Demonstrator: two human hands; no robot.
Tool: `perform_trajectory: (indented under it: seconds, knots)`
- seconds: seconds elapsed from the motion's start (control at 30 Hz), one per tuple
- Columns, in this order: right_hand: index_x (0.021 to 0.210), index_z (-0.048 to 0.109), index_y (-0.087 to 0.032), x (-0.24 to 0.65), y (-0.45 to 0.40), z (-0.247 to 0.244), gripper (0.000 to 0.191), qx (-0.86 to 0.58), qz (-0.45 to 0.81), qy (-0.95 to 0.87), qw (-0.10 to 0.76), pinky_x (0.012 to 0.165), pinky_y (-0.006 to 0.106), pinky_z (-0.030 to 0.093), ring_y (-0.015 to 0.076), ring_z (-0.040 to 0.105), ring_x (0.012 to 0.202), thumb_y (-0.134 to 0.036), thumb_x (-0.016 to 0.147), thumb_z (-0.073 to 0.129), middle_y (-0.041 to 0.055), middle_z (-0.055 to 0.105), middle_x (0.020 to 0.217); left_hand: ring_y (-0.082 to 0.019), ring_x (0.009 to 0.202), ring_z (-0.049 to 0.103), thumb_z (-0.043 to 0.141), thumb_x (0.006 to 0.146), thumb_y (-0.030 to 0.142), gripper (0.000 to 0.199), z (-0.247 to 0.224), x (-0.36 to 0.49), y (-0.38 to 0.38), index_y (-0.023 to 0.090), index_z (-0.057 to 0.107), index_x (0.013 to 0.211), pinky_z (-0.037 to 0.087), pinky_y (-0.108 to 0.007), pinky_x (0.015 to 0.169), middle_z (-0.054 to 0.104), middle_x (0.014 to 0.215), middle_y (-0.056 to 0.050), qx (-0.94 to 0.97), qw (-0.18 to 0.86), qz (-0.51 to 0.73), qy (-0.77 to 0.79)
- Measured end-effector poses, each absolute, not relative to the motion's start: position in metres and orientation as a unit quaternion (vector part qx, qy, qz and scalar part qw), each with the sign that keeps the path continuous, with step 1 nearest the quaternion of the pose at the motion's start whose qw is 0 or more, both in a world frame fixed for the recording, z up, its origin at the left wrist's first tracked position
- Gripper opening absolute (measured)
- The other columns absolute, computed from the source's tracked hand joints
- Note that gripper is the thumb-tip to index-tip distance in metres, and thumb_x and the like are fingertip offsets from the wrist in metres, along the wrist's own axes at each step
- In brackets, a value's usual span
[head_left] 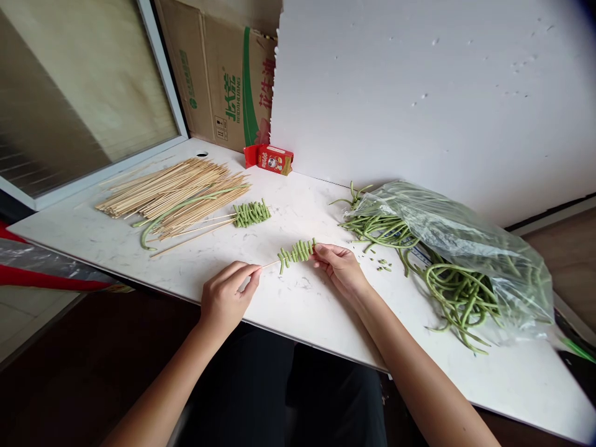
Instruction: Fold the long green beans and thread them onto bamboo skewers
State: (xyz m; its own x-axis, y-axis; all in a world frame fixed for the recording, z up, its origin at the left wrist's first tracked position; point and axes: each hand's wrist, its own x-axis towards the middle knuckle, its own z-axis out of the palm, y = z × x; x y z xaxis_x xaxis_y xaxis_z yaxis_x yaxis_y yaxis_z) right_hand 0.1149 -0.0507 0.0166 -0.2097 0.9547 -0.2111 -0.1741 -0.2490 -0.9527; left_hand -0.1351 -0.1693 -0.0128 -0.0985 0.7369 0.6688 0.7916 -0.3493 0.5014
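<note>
My left hand (229,294) pinches the bare end of a thin wooden skewer (270,264) above the near side of the table. Folded green bean (297,251) is threaded along the skewer's other part in a zigzag. At that far end, my right hand (339,266) is closed with thumb and fingers on the bean. Behind them lie finished-looking skewers with tightly folded green beans (252,213). To the right, long green beans (460,298) spill from a clear plastic bag (459,226).
A large pile of bare skewers (172,192) lies at the left, with one long bean (161,218) across it. A small red box (275,159) stands at the back before a cardboard box (223,81). Bean scraps (384,265) dot the white table (298,323).
</note>
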Motion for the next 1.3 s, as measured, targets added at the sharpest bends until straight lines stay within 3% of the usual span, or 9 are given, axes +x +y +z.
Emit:
perform_trajectory:
  seconds: [0.37, 0.57, 0.67, 0.73, 0.8, 0.9, 1.0, 1.13, 1.3]
  knots:
    - [0.080, 0.085, -0.021, 0.112, -0.053, 0.012, 0.037, -0.448, 0.643, -0.439, 0.440, 0.069, 0.031, 0.060, 0.0201, 0.073, 0.080, -0.051, 0.063, 0.100, 0.0066, 0.081, 0.087, -0.013, 0.075, 0.069, 0.069, 0.099, 0.017, 0.013, -0.011, -0.134, -0.170, 0.022, 0.076, 0.109, 0.050, -0.025, 0.071, 0.078, 0.093, -0.002, -0.673, 0.031, -0.473, -0.568]
    - [0.089, 0.084, -0.018, 0.116, -0.049, 0.019, 0.041, -0.442, 0.653, -0.426, 0.443, 0.068, 0.033, 0.061, 0.0261, 0.078, 0.088, -0.057, 0.076, 0.090, 0.0121, 0.082, 0.094, -0.011, 0.066, 0.060, 0.068, 0.100, 0.019, 0.009, -0.011, -0.133, -0.171, 0.021, 0.075, 0.105, 0.047, -0.026, 0.068, 0.075, 0.088, -0.001, -0.659, 0.037, -0.471, -0.585]
    - [0.097, 0.084, -0.017, 0.130, -0.041, 0.034, 0.050, -0.465, 0.579, -0.492, 0.455, 0.069, 0.034, 0.060, 0.0285, 0.079, 0.092, -0.066, 0.087, 0.076, 0.0162, 0.083, 0.102, -0.011, 0.063, 0.055, 0.068, 0.101, 0.021, 0.009, -0.011, -0.132, -0.171, 0.021, 0.075, 0.105, 0.047, -0.026, 0.068, 0.075, 0.089, -0.001, -0.657, 0.035, -0.469, -0.589]
    - [0.095, 0.084, -0.018, 0.147, -0.035, 0.045, 0.051, -0.491, 0.453, -0.587, 0.457, 0.067, 0.034, 0.057, 0.0287, 0.078, 0.091, -0.068, 0.090, 0.071, 0.0149, 0.083, 0.101, -0.011, 0.064, 0.054, 0.068, 0.101, 0.021, 0.009, -0.012, -0.132, -0.171, 0.021, 0.075, 0.105, 0.047, -0.026, 0.070, 0.075, 0.090, -0.001, -0.657, 0.035, -0.467, -0.590]
    - [0.089, 0.085, -0.021, 0.167, -0.028, 0.053, 0.046, -0.531, 0.318, -0.671, 0.408, 0.065, 0.034, 0.053, 0.0270, 0.074, 0.083, -0.064, 0.091, 0.071, 0.0120, 0.083, 0.092, -0.011, 0.064, 0.054, 0.068, 0.100, 0.021, 0.008, -0.012, -0.133, -0.171, 0.021, 0.075, 0.105, 0.047, -0.026, 0.071, 0.075, 0.091, -0.001, -0.657, 0.037, -0.466, -0.591]
    - [0.082, 0.085, -0.023, 0.198, -0.021, 0.056, 0.033, -0.534, 0.254, -0.750, 0.296, 0.066, 0.035, 0.049, 0.0238, 0.069, 0.073, -0.054, 0.088, 0.076, 0.0084, 0.082, 0.085, -0.011, 0.063, 0.053, 0.068, 0.100, 0.021, 0.008, -0.014, -0.133, -0.170, 0.022, 0.074, 0.105, 0.047, -0.026, 0.070, 0.075, 0.091, -0.001, -0.656, 0.041, -0.466, -0.592]
    - [0.087, 0.087, -0.024, 0.225, -0.015, 0.053, 0.025, -0.561, 0.248, -0.752, 0.240, 0.061, 0.033, 0.047, 0.0215, 0.064, 0.066, -0.049, 0.080, 0.084, 0.0068, 0.078, 0.076, -0.011, 0.062, 0.052, 0.068, 0.100, 0.021, 0.008, -0.015, -0.134, -0.170, 0.022, 0.074, 0.105, 0.046, -0.025, 0.069, 0.074, 0.089, 0.000, -0.656, 0.045, -0.465, -0.592]
    - [0.088, 0.088, -0.028, 0.246, -0.012, 0.051, 0.020, -0.589, 0.279, -0.733, 0.196, 0.058, 0.032, 0.047, 0.0215, 0.066, 0.065, -0.039, 0.072, 0.091, 0.0075, 0.080, 0.079, -0.010, 0.062, 0.051, 0.068, 0.100, 0.021, 0.008, -0.016, -0.134, -0.169, 0.022, 0.074, 0.105, 0.046, -0.025, 0.070, 0.074, 0.091, 0.000, -0.658, 0.045, -0.464, -0.592]
    - [0.081, 0.088, -0.029, 0.246, -0.012, 0.048, 0.017, -0.569, 0.302, -0.738, 0.200, 0.055, 0.032, 0.047, 0.0231, 0.067, 0.065, -0.035, 0.066, 0.094, 0.0069, 0.081, 0.079, -0.011, 0.060, 0.051, 0.066, 0.101, 0.024, 0.010, -0.016, -0.134, -0.170, 0.022, 0.074, 0.105, 0.047, -0.026, 0.069, 0.075, 0.090, -0.002, -0.656, 0.050, -0.462, -0.595]
